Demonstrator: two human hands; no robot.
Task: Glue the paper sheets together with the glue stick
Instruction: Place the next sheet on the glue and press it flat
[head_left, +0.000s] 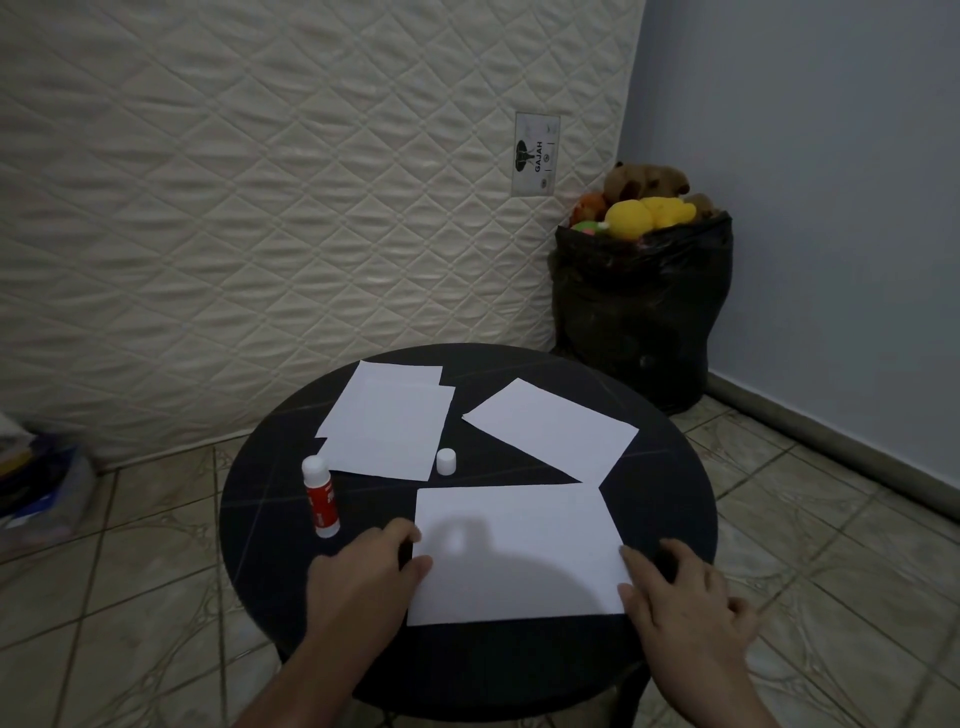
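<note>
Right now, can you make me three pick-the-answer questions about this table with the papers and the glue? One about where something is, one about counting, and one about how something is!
1. Where is the small white plastic cap?
A. On the red-and-white glue stick
B. On the round black table, between the paper sheets
C. On the tiled floor

2. How many places on the table have white paper sheets?
A. One
B. Three
C. Six

3. How is the red-and-white glue stick?
A. Standing uncapped on the table
B. Held in a hand
C. Lying under paper

Answers:
1. B: the cap stands alone on the table.
2. B: a far-left pile, a far-right sheet, and a near sheet.
3. A: both hands, left and right, touch only the near sheet.
</note>
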